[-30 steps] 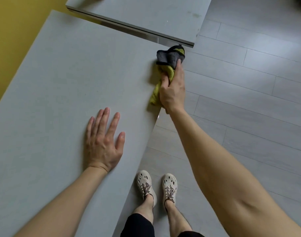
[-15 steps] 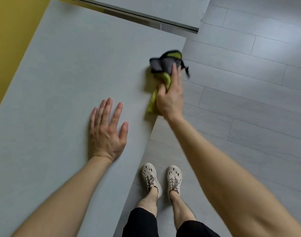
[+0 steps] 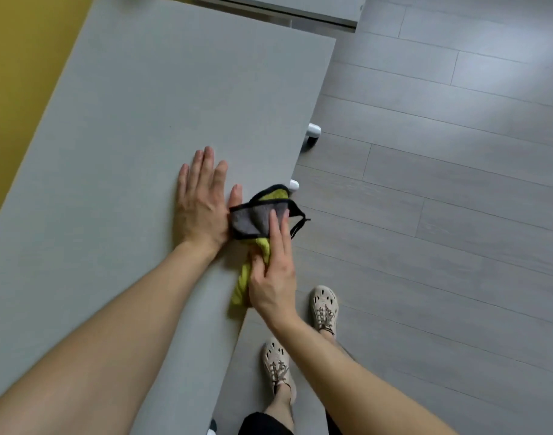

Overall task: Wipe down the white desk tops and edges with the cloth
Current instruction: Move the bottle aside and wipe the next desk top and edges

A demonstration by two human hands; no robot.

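A pale desk top (image 3: pixel 137 127) fills the left and middle of the view. A yellow and grey cloth (image 3: pixel 253 218) with black trim lies folded over the desk's right edge. My right hand (image 3: pixel 273 277) grips the cloth at that edge, thumb on top of the desk and fingers running along the side. My left hand (image 3: pixel 203 202) lies flat on the desk top, fingers spread, just left of the cloth and touching its grey part.
A second desk (image 3: pixel 300 7) butts against the far end. White desk feet (image 3: pixel 314 130) stick out below the right edge. Grey plank floor (image 3: pixel 441 215) lies to the right, a yellow wall (image 3: pixel 14 73) to the left. My feet (image 3: pixel 323 307) stand close to the desk edge.
My right hand has slid the cloth back along the desk's right edge toward me, from near the far corner to beside my left hand. The left hand has stayed flat on the top.
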